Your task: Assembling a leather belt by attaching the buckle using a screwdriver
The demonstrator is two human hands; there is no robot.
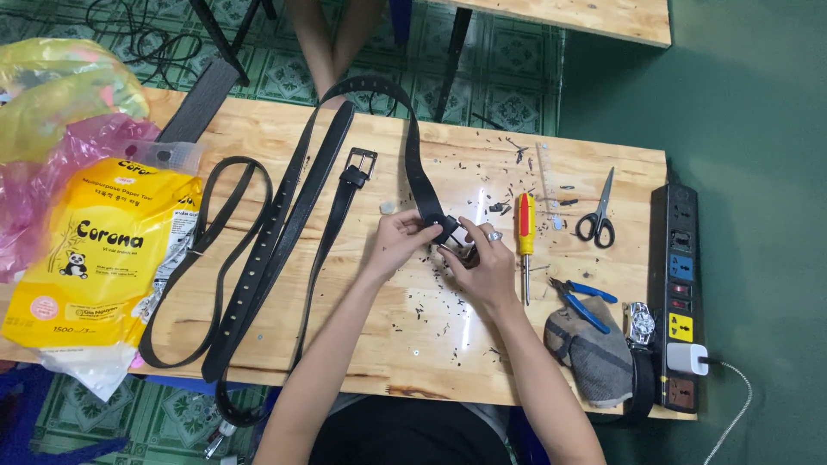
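Black leather is what I have between my fingers: the end of a long belt [413, 164] that runs away from me in a loop over the far edge of the wooden table [431, 336] and comes back down to my hands near the middle of the board. My left hand [401, 241] is closed on the strap, pinching it just before its tip, and my right hand [482, 258], a ring on one finger, is curled around the same end from the other side, fingertips pressed against it. The strap is matte and plain here; whether a buckle sits under my fingers I cannot tell. Small dark scraps lie scattered around my hands. Two more black belts [258, 258] lie to the left, one with a row of holes, another with a square metal buckle [360, 164]. A red-and-yellow screwdriver [525, 245] lies just right of my right hand, blue-handled pliers [581, 301] and scissors [598, 220] beyond it.
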